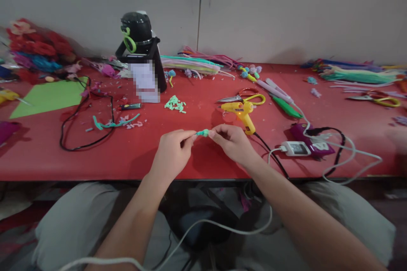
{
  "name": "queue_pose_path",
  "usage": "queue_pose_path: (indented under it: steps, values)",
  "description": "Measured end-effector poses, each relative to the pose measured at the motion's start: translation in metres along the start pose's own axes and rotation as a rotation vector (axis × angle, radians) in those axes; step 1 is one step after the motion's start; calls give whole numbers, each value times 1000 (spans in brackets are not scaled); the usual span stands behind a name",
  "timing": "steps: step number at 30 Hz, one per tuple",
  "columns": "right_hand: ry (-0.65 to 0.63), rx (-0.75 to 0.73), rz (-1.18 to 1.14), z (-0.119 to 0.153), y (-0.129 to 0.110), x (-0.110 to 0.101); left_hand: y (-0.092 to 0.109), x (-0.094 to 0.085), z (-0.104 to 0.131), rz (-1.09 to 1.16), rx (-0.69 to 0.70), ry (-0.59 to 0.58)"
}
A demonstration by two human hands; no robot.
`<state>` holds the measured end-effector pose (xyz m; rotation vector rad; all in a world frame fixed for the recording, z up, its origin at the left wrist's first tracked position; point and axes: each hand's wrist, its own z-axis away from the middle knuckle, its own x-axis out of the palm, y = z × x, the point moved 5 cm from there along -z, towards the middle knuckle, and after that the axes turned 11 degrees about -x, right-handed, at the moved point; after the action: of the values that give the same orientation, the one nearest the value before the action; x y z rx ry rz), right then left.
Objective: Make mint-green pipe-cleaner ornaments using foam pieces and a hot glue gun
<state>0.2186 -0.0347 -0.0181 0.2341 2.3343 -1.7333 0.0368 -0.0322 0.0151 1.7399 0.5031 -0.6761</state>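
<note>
Between my hands, just above the red table, is a small teal and light-green pipe-cleaner piece. My left hand pinches its left end between thumb and fingertips. At the other end, the thumb and index finger of my right hand close on the light-green part. Beyond them lies a pile of short light-green clippings. A yellow glue gun rests just past my right hand, with orange-handled scissors behind it. Off to the left is a bent teal pipe-cleaner strip.
A black bottle stands in a dark holder at the back. Bundles of pipe cleaners lie along the wall. A black cable loops at left. A purple power strip and a small white device sit at right among cords.
</note>
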Motion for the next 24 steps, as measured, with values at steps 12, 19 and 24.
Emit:
queue_pose_path:
  steps: [12,19,24]
  values:
    - [97,148,-288,0,-1,-8,-9,-4,-3,71,-49,-27]
    - [75,144,-296,1,-3,0,-3,-4,-3,41,7,-53]
    - [75,126,-317,1,-2,2,1,-4,-2,23,49,-76]
